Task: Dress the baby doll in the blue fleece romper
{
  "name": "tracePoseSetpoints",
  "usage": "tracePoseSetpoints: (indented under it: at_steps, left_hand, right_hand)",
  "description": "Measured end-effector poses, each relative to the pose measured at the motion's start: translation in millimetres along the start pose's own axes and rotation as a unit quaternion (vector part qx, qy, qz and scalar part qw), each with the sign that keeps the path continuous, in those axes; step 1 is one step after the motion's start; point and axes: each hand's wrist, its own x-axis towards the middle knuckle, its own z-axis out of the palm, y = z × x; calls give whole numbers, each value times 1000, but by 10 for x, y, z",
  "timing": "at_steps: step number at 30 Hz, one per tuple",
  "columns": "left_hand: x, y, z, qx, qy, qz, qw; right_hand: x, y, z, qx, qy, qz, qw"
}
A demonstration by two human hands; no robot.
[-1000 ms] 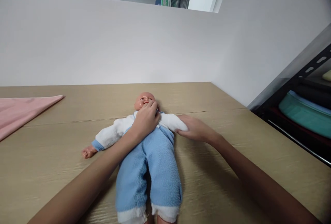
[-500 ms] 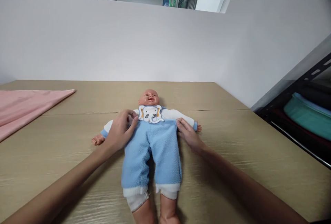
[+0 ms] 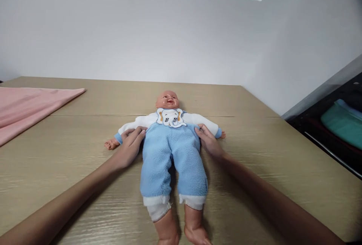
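Note:
A baby doll (image 3: 167,100) lies on its back on the table, head away from me and bare legs toward me. It wears a white long-sleeved top with blue cuffs, an elephant-face patch (image 3: 171,118) on the chest, and fuzzy blue pants (image 3: 158,158) with white hems. At the waist, on the left side, my left hand (image 3: 129,147) has its thumb and fingers closed on the edge of the pants. My right hand (image 3: 209,143) pinches the opposite side of the waist between thumb and fingers. Both sleeved arms of the doll stretch outward beyond my hands.
The wood-grain table (image 3: 85,177) has a seam across it. A pink cloth (image 3: 31,109) lies at the left. Behind stands a white partition wall (image 3: 127,34). To the right, a dark metal rack (image 3: 313,124) holds folded green fabric (image 3: 339,124).
My left hand has slid lower and flatter along the doll's side, uncovering more of the white sleeve. The right hand keeps its place at the waist. The camera view has tilted down slightly.

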Motion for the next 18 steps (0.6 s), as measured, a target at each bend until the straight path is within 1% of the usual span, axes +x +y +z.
tracePoseSetpoints:
  at_steps: [3, 7, 9, 11, 13, 15, 17, 18]
  left_hand:
    - [4, 11, -6, -10, 2, -3, 1000]
    - [15, 10, -10, 29, 14, 38, 999]
    - [14, -19, 1, 54, 19, 53, 997]
    - [9, -69, 31, 79, 25, 68, 994]
    - [4, -122, 71, 102, 41, 87, 990]
    - [0, -143, 98, 118, 62, 101, 986]
    - [-16, -88, 84, 119, 89, 102, 984]
    - [-37, -19, 57, 114, 105, 102, 983]
  right_hand:
    - [43, 19, -16, -8, 2, 7, 1000]
    - [41, -32, 12, -39, 0, 6, 999]
    - [7, -49, 34, -62, 21, -2, 998]
    - [-40, -53, 47, -119, 59, -22, 991]
    - [-87, -60, 48, -193, 89, -57, 976]
    - [-127, -86, 46, -261, 112, -106, 953]
    - [-159, -138, 52, -307, 136, -159, 928]
    - [-175, -173, 60, -323, 148, -183, 917]
